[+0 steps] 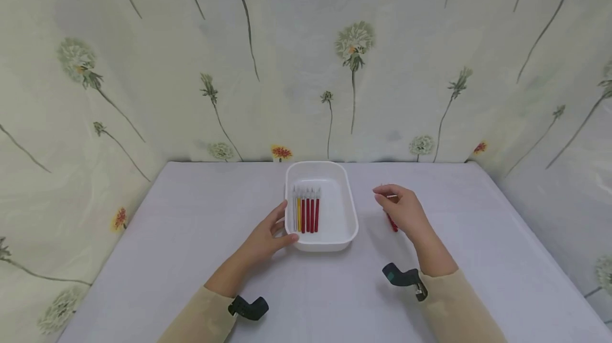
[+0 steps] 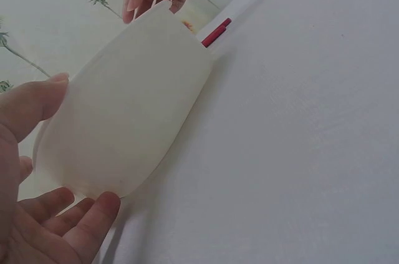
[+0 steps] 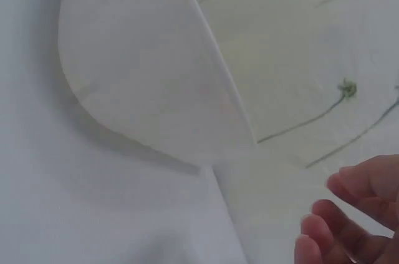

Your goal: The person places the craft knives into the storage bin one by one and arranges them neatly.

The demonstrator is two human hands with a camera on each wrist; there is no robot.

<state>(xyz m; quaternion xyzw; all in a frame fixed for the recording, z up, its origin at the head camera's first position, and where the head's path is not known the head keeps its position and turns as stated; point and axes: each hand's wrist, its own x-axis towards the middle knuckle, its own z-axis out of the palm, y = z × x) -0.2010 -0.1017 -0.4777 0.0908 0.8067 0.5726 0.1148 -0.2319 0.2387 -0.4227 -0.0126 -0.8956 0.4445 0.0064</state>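
White tray (image 1: 337, 210), right half free

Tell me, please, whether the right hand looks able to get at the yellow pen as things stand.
Probably yes: the right hand is beside the open white tray and nothing covers the yellow pen, though neighbouring pens lie close.

Head view: high, farthest back, facing forward-down over bench (image 1: 215, 189) to flowered cloth (image 1: 287, 67).
Left wrist view: close, tilted, facing tray (image 2: 124, 102) outer wall from left.
Right wrist view: close, tilted, same tray from right.
Shared: tray, bench, flowered cloth, all three.
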